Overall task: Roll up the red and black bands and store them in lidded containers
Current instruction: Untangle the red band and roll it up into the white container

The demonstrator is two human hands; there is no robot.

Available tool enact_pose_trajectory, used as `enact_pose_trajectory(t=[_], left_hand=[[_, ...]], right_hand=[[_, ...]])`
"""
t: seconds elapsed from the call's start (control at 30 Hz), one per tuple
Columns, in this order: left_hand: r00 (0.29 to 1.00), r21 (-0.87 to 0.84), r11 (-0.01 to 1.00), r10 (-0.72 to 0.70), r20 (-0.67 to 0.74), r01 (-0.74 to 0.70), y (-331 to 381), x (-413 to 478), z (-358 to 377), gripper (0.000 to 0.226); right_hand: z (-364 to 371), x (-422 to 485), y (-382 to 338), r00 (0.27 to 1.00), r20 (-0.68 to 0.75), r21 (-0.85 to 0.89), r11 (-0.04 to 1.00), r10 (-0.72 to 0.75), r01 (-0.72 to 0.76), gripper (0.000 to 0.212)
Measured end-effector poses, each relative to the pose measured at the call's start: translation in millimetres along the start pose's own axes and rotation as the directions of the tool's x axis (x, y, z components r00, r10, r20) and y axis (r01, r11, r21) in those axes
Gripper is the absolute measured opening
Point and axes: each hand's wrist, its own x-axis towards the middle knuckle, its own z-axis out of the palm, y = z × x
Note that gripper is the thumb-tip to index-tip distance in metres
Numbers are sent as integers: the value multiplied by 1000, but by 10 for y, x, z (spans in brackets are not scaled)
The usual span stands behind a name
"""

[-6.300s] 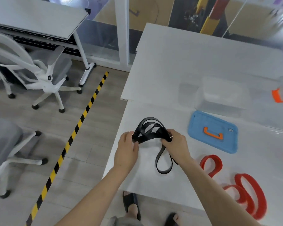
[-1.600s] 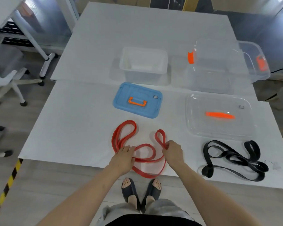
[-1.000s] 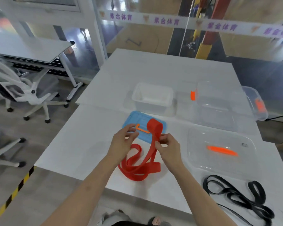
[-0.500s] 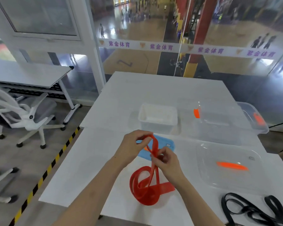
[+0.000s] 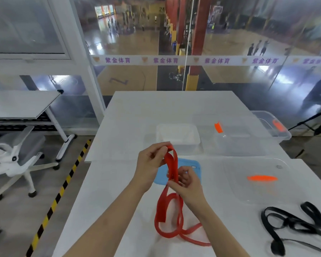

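My left hand pinches the top fold of the red band, lifted above the table. Just below it, my right hand grips the doubled band, and the rest hangs down in loops onto the white table. The black band lies in loose tangled loops at the table's right front. A blue lid with an orange handle lies behind my hands. Behind it stands a small white tub. A clear lid with an orange handle lies on the right, and a large clear bin stands behind that.
A second white table adjoins at the back, before a glass wall. A white office chair and a grey desk stand to the left. Black-and-yellow tape runs along the floor by the table's left side.
I have picked the red band off the table and lifted it, left hand now higher at its top fold. My view has tilted up, so the black band sits lower right.
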Motion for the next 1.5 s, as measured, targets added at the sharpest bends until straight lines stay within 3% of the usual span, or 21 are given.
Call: enact_pose_trajectory(t=[0.2, 0.4, 0.6, 0.77, 0.97, 1.27, 1.5], left_hand=[[1000, -69, 997, 19, 18, -18, -13, 53, -136, 23], [998, 87, 996, 21, 57, -26, -81, 108, -292, 30], [992, 307, 949, 42, 123, -78, -25, 127, -368, 41], [970, 547, 804, 153, 189, -234, 134, 193, -382, 12], [928, 655, 693, 55, 368, -301, 184, 207, -181, 7], [919, 584, 806, -156, 362, -93, 102, 162, -101, 21], [965, 383, 923, -61, 254, -43, 77, 117, -92, 18]], right_hand=[[75, 14, -4, 979, -183, -21, 996, -89, 86, 22], [-219, 184, -227, 947, -245, -100, 977, -207, 188, 19], [-433, 339, -501, 939, -125, -229, 930, -322, 288, 33], [-554, 402, -681, 928, 41, -400, 845, -370, 355, 28], [-577, 451, -809, 895, 239, -483, 754, -376, 446, 20], [-528, 488, -886, 903, 344, -448, 800, -257, 399, 16], [-510, 455, -809, 940, 248, -308, 902, -232, 304, 16]])
